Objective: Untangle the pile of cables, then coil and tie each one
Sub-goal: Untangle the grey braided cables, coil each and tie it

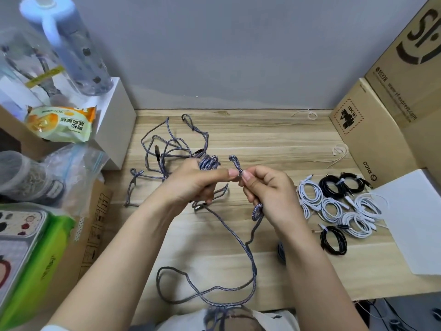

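Surface: a pale wood-grain desk [274,144] set against a plain grey wall [238,48], hemmed in by clutter on both sides.
Left side: a white box [119,120] with a clear bottle [71,44] on it, an orange snack packet [59,124], plastic bags and a green pack [40,266].
Right side: two cardboard boxes [372,144], a white sheet [415,223], loose white ties [340,150].
Left hand [191,185]: fingers curled round several loops of the braided cable [238,242], the bundle showing above the knuckles, thumb stretched toward the other hand.
Right hand [269,192]: fingers curled, thumb and forefinger pinching a small bend of the same cable; another loop pokes out under the palm.
Cable run: from the hands it hangs toward the near desk edge and loops there.
Tangle: more braided cable [167,149] lies knotted on the desk beyond the left hand.
Finished coils: white and black coiled cables [334,206] lie tied, just right of the right hand.
Writing: "PICO" and "UN 3481" on the nearer box; a web address on the far one, partly legible.
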